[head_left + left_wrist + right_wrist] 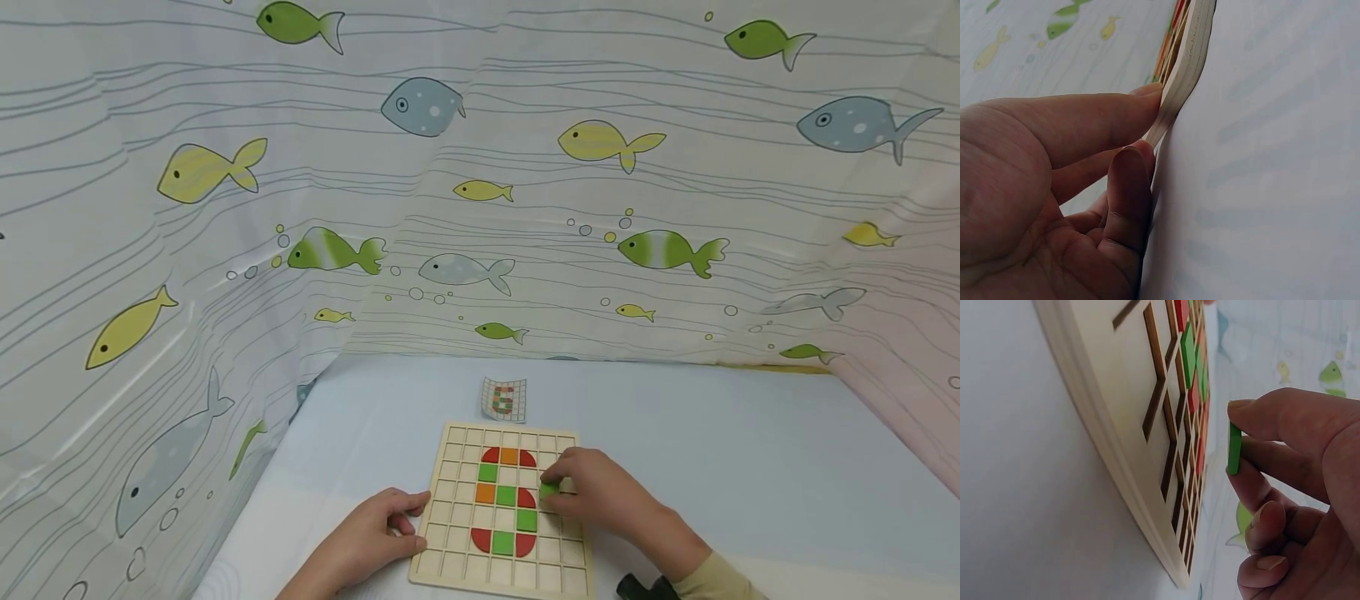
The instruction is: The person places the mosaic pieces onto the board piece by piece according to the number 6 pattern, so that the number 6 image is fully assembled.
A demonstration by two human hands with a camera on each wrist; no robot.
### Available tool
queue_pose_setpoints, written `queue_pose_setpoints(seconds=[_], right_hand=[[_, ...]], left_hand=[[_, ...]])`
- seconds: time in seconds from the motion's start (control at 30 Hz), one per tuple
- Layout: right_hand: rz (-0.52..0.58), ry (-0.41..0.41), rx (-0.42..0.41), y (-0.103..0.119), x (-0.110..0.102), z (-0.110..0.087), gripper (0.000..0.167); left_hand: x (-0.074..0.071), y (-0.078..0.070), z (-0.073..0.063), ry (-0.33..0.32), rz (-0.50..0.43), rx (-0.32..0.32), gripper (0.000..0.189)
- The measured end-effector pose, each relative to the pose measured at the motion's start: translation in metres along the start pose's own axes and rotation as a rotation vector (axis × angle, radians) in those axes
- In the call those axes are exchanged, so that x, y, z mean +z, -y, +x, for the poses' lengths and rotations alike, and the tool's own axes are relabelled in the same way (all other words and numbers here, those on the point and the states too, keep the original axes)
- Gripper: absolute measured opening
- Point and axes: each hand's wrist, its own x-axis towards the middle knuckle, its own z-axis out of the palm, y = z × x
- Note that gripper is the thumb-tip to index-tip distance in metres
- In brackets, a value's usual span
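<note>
A square wooden grid board (453,562) lies on the table, with red quarter-round, green square and orange square tiles set in its middle cells. My left hand (367,533) holds the board's left edge, thumb and index fingertips against the rim. In the left wrist view, the thumb presses the board's edge (1188,69). My right hand (611,492) pinches a green square tile (1234,449) between thumb and fingers, just above the board's right-hand cells. The right wrist view shows the tile held apart from the board (1116,425), its other fingers curled.
Behind the board lies a small pattern card (503,400) with a similar coloured grid figure. A black object (645,587) is at the right wrist, near a beige sleeve (720,579). Fish-printed sheeting (525,233) stands behind and beside the pale table (712,442).
</note>
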Motion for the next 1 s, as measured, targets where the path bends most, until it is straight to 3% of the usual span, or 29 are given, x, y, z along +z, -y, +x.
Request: queue_pose_setpoints(seconds=[0.13,0.57,1.0], right_hand=[[0.027,0.004,-0.009,0.005,0.005,0.004,0.02],[-0.046,-0.011,-0.118,0.024,0.024,0.016,0.018],[-0.036,0.05,-0.168,0.043,0.035,0.028,0.016]], left_hand=[[0.0,0.001,0.0,0.002,-0.005,-0.002,0.065],[0.0,0.004,0.001,0.007,-0.009,0.011,0.064],[0.0,0.001,-0.001,0.002,0.022,0.027,0.063]])
